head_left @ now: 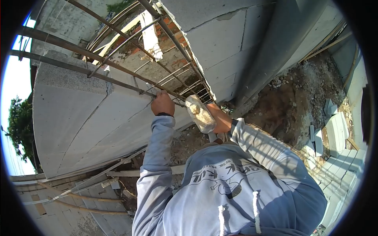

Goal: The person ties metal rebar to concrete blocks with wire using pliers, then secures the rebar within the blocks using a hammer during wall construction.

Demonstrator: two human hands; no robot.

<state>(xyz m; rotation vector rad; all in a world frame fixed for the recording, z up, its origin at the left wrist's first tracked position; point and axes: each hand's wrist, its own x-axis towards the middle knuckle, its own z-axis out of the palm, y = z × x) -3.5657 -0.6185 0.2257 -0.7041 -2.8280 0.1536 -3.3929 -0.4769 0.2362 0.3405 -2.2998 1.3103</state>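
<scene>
My left hand (163, 104) is closed at the rebar cage, its fingers round a steel bar (126, 87) beside the block wall. Close to its right is a dusty, pale mallet (201, 114), seen from above with its blocky head towards me. My right hand (220, 118) is at the mallet's far right side, partly hidden by the head. Its fingers appear wrapped round the handle, which is mostly out of sight below. The rebar cage (177, 42), with thin cross ties, runs between two block walls.
A light block wall (71, 114) stands at left, another (220, 35) at upper right with a grey pipe-like column (271, 51). Broken blocks (336, 133) and rubble lie on the ground at right. Bamboo poles (90, 196) and planks are at lower left.
</scene>
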